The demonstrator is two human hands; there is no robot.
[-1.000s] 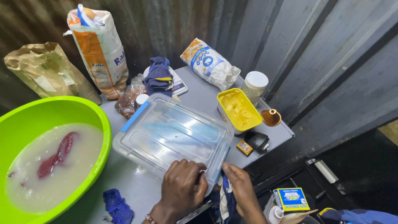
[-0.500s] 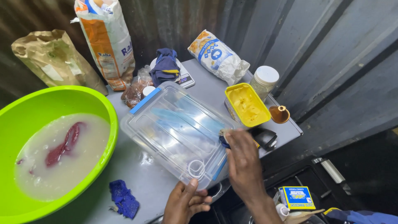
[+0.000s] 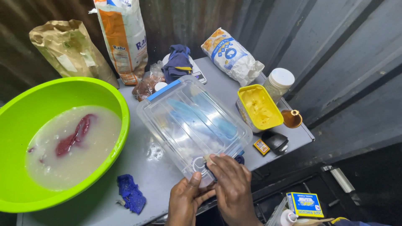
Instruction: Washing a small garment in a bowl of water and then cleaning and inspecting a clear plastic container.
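on the grey table (image 3: 167, 190), against the corrugated metal wall, the biggest thing is the green basin (image 3: 63, 138) at the left, filled with cloudy water and a reddish piece lying in it. next in size is the clear plastic box (image 3: 192, 123), lid on, lying slantwise in the middle with its near corner at the table's front edge. both hands work at that near corner: the left hand (image 3: 186, 201) cups the corner from below with the thumb pressed up against it, and the right hand (image 3: 230, 184) pinches something small and pale at the lid's rim; whether the blue clasp (image 3: 239, 159) beside it is shut cannot be told. the far clasp looks closed, so the box seems mostly sealed, with only this corner left to see to.

room is tight: the basin nearly touches the box on the left, the yellow tub (image 3: 257, 106) sits just beside it on the right, and bags crowd behind. the box's corner juts past the edge, with a drop beyond. a blue rag (image 3: 130, 192) lies near the left hand.
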